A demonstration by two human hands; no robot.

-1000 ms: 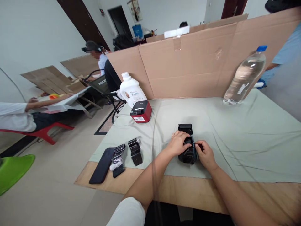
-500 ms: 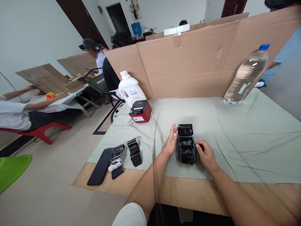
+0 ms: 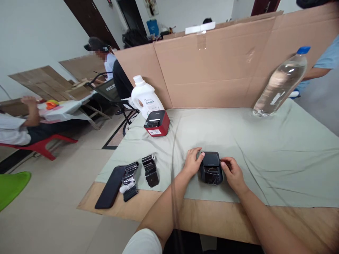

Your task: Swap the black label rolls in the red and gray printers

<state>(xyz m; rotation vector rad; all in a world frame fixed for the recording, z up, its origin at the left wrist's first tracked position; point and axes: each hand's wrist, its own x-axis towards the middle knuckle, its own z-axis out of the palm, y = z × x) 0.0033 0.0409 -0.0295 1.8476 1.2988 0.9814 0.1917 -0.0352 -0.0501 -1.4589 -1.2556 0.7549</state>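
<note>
A small dark receipt printer lies on the cloth before me, its lid down. A strip of black, shiny paper comes out at its near side. My left hand grips the printer's upper left corner, thumb on the lid's edge and fingers behind it. At the right edge, my right hand holds the printer's side between thumb and curled fingers. What lies under the lid is hidden.
On the left are two partly unrolled black paper rolls, a dark flat case, a red-and-black printer and a white jug. A water bottle leans against the cardboard screen. People sit beyond the table.
The printer's lid, standing open before, has come down shut over the paper compartment. My left hand has moved slightly down with it, while my right hand stays at the right side.
</note>
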